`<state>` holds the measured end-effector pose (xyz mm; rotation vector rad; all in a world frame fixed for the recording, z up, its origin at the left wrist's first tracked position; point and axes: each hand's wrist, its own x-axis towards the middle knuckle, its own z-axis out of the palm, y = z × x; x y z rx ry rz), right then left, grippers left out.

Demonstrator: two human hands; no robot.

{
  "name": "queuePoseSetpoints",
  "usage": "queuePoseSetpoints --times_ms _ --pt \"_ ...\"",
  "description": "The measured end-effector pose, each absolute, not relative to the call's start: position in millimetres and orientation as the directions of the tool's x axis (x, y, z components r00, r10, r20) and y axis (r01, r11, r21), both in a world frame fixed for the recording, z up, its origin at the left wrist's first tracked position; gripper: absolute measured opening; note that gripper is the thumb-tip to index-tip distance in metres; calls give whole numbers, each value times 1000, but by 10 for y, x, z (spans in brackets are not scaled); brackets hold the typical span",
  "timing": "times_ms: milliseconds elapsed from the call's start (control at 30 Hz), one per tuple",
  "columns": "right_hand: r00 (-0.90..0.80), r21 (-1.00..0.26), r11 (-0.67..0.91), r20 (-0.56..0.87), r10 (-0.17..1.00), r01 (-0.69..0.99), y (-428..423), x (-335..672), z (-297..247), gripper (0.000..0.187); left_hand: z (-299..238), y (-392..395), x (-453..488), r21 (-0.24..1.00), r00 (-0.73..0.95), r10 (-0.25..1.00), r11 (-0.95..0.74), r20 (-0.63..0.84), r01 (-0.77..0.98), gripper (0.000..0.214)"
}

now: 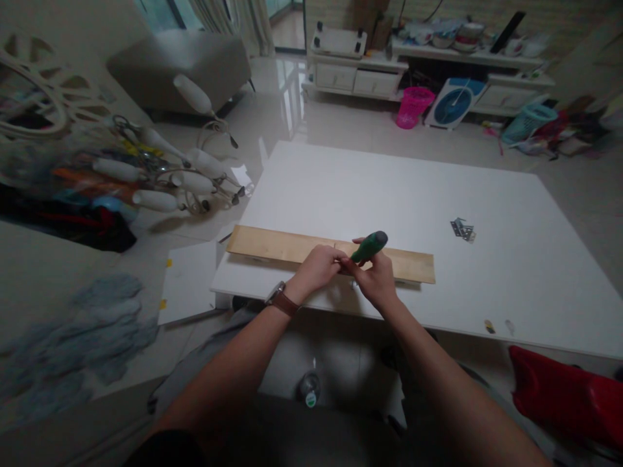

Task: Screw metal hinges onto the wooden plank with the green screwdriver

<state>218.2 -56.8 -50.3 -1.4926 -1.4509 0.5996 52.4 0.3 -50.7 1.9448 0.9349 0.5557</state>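
A long wooden plank (272, 245) lies along the near edge of a white table (389, 194). My right hand (377, 280) is closed round a green-handled screwdriver (370, 246), whose handle tilts up and to the right above the plank. My left hand (316, 267), with a brown watch on its wrist, pinches something at the screwdriver's tip on the plank; what it pinches is too small to make out. Both hands touch over the plank's middle.
A small pile of metal hinges (463, 229) lies on the table to the right. A chandelier (170, 175) rests on the floor at left, beside a white sheet (187, 280). A red object (564, 395) sits near right. Cabinets, a pink basket (413, 106) and a fan stand far back.
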Motion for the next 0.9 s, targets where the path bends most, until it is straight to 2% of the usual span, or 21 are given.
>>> queuePoseSetpoints --times_ms 233,400,567,900 --pt "216 -844 149 295 931 515 -577 2133 -468 23 -499 30 485 857 659 752 -329 -18 398 19" --pt "185 -825 185 328 926 534 -593 2123 -474 13 -584 39 457 765 681 732 -431 -13 478 11" --pt "179 -828 196 332 926 525 -596 2124 -468 13 -608 7 456 738 720 687 -533 92 414 20" --pt "124 -861 215 302 945 461 -605 2127 -487 12 -721 11 445 792 718 688 -497 110 355 38"
